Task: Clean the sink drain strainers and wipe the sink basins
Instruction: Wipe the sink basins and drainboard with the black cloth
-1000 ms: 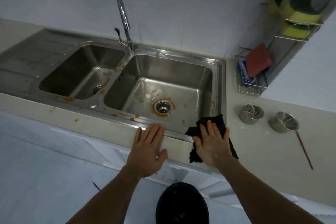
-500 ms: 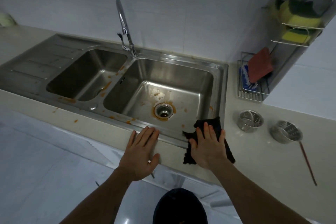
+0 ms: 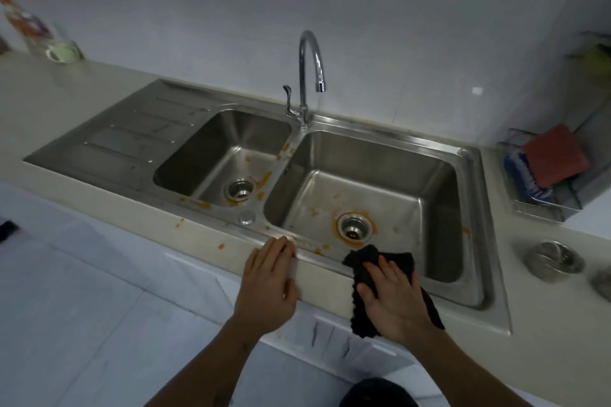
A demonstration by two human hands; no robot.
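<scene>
A steel double sink fills the middle of the head view, with a small left basin (image 3: 228,142) and a large right basin (image 3: 380,182). Orange sauce stains ring both drains (image 3: 354,229) and spot the front rim. My left hand (image 3: 269,284) lies flat on the counter edge, fingertips at the sink rim. My right hand (image 3: 393,297) presses flat on a black cloth (image 3: 370,258) draped over the front rim of the right basin. Two steel strainer baskets stand on the counter at the right, one whole (image 3: 555,261), one cut by the frame edge (image 3: 603,284).
A curved tap (image 3: 309,69) rises behind the divider. A wire rack (image 3: 545,188) with a red sponge and a blue brush sits at the right wall. A drainboard (image 3: 122,142) lies left of the basins. Bottles stand far left (image 3: 36,33). A dark bin (image 3: 377,393) is below.
The view has swung left and closer, so the sink now sits centred. My right hand and the black cloth have slid left along the front rim. My left hand stays on the counter edge.
</scene>
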